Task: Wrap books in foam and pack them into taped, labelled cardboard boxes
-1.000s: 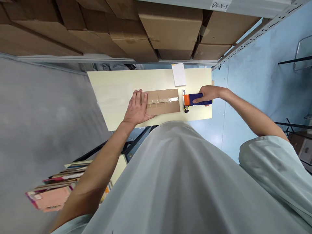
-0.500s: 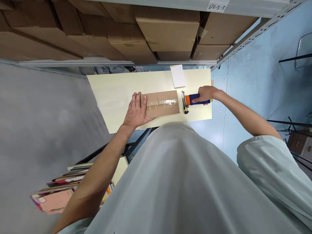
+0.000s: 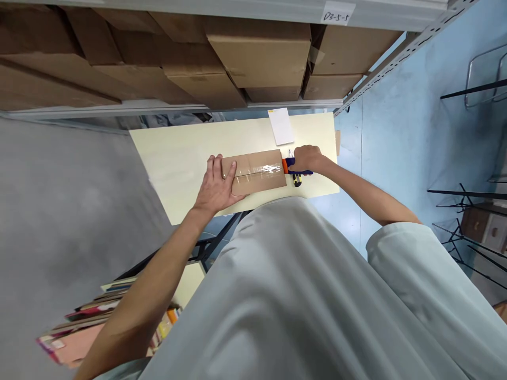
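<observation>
A narrow brown cardboard box (image 3: 253, 182) with shiny clear tape along its middle seam lies on a pale yellow tabletop (image 3: 174, 158). My left hand (image 3: 217, 182) rests on its left end, fingers spread and thumb across the top. In my right hand (image 3: 308, 159) is a blue and orange tape dispenser (image 3: 285, 165), its orange front against the box's right end; the closed fingers hide much of the handle. A yellow and black utility knife (image 3: 297, 180) lies just beneath the dispenser, partly covered by it.
A white card (image 3: 281, 126) lies at the table's far side. Above it runs a metal shelf (image 3: 237, 13) packed with cardboard boxes (image 3: 259, 55). Bundled folders or books (image 3: 81, 338) are low on the left, beside a grey wall (image 3: 59, 211). Black metal legs (image 3: 467, 192) stand at right.
My right hand has moved left with the tape dispenser, from beyond the knife to the box's right end. My left hand stays on the box. The whole view has shifted slightly.
</observation>
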Tool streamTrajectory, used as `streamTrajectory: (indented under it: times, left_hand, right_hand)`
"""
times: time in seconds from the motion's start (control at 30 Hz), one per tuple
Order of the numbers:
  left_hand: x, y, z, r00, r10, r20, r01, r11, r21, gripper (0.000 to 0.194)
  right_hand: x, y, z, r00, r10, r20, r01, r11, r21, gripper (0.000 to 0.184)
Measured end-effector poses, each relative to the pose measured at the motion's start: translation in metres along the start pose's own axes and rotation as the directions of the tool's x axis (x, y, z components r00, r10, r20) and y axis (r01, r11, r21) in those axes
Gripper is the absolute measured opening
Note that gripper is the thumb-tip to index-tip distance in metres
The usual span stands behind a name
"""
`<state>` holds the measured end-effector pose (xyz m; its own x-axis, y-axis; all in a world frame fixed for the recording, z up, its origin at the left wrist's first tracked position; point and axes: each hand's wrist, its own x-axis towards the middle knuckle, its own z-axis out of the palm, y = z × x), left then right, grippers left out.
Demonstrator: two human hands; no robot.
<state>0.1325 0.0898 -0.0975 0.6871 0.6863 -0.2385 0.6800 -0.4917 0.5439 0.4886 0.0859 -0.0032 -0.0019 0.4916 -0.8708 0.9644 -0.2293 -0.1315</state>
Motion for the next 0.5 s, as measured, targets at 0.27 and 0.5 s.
streamTrajectory:
  times: [0.27, 0.5]
  left_hand:
    - [-0.003, -0.003, 0.001, 1.000, 0.006, 0.005, -0.006, 1.000, -0.008, 0.129]
    - [-0.003, -0.007, 0.003, 1.000, 0.013, 0.005, -0.012, 0.999, -0.034, 0.125]
  right_hand:
    - [0.016, -0.015, 0.052, 0.994, 0.091, -0.062, -0.093, 0.995, -0.039, 0.046]
    - [-0.006, 0.061, 0.066, 0.896, 0.338, -0.287, -0.275, 0.931, 0.240, 0.059]
